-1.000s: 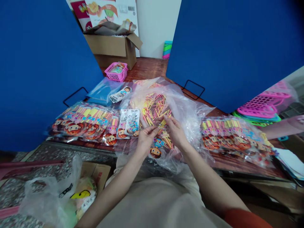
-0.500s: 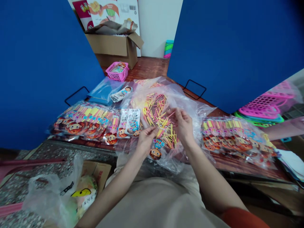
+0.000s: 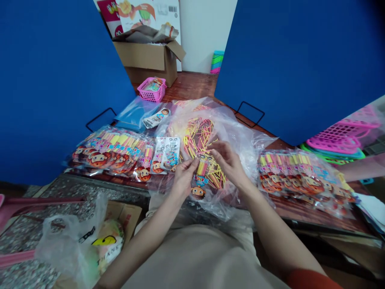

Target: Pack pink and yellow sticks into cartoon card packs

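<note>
My left hand pinches the upper edge of a small clear printed packet between thumb and fingers. The packet has a cartoon face near its bottom and holds yellow and pink sticks. Just right of the packet's top, my right hand hovers with thumb and forefinger apart. No stick shows clearly between its fingers. Loose thin yellow and pink sticks lie heaped in a large open clear plastic bag, beneath and beyond both hands.
Filled packets lie in rows at the left and the right. Flat printed packets rest beside my left hand. Behind stand a pink basket and a cardboard box. Blue panels flank the table. Another person's arm reaches in at right.
My right hand has shifted slightly down and left, and its fingers have spread; the pink stick it held is no longer visible there. My left hand keeps hold of the packet. The view has shifted slightly.
</note>
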The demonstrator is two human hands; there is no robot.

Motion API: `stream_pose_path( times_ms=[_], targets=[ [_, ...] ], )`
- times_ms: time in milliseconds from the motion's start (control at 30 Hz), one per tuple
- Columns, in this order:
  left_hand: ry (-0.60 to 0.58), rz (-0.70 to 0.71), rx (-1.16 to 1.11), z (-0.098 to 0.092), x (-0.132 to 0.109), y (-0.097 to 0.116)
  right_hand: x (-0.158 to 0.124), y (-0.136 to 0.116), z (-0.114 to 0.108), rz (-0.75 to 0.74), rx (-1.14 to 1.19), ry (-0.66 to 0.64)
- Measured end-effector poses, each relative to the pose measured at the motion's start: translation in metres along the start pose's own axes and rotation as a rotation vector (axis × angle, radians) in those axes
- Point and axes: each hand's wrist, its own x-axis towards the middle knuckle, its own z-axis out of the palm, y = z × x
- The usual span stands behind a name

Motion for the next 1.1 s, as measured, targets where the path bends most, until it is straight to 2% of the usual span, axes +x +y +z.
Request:
stream_pose_path(
  times_ms=[167, 300, 400, 467, 567, 733, 933, 1100],
  targets=[
    [0.021, 0.045, 0.045, 0.001, -0.003, 0.001, 0.003, 0.004, -0.004, -0.100, -0.330, -0.204],
    [-0.003, 0.083, 0.065, 0.003, -0.002, 0.000, 0.003, -0.001, -0.004, -0.115, -0.270, -0.159],
    [0.020, 0.113, 0.087, 0.004, -0.001, 0.001, 0.004, -0.004, -0.005, -0.131, -0.285, -0.240],
    [0.015, 0.081, 0.069, 0.005, -0.001, 0.004, 0.006, -0.005, -0.007, -0.105, -0.309, -0.259],
    [-0.029, 0.002, 0.024, 0.006, -0.004, 0.008, 0.009, -0.005, -0.009, -0.053, -0.311, -0.209],
    [-0.014, -0.043, 0.008, 0.006, -0.008, 0.010, 0.012, -0.003, -0.008, -0.028, -0.273, -0.353],
    [0.023, -0.020, -0.025, 0.005, -0.005, 0.007, 0.012, 0.001, -0.005, 0.008, -0.152, -0.344],
    [0.040, -0.036, 0.012, 0.006, -0.008, 0.011, 0.012, 0.005, -0.005, 0.079, -0.141, -0.254]
  ],
)
